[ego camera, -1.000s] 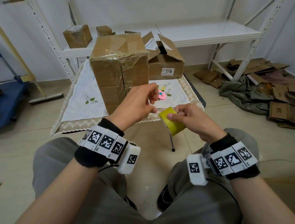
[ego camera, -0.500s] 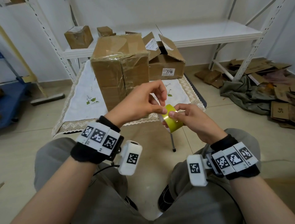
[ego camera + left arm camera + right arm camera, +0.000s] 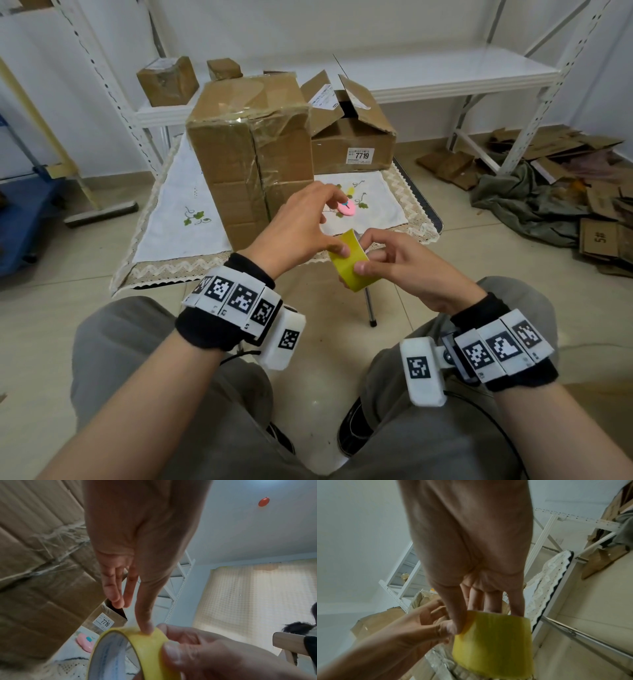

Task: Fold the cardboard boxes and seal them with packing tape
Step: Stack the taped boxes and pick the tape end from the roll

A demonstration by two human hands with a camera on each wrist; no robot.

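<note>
A yellow packing tape roll is held in the air above my knees, in front of the table. My right hand grips it, thumb on the outer face and fingers through the core. The left hand presses its thumb tip on the roll's outer face, its other fingers lifted and relaxed. A tall taped cardboard box stands on the table. Behind it to the right sits a second box with open flaps and a 7719 label.
The low table carries a white lace-edged cloth and a small pink tool. A white shelf rack behind holds small boxes. Flattened cardboard and a green cloth lie on the floor at the right.
The roll has dropped slightly and turned its broad face towards me. My left index finger has lifted off; only the left thumb stays on the tape. The right hand keeps its grip.
</note>
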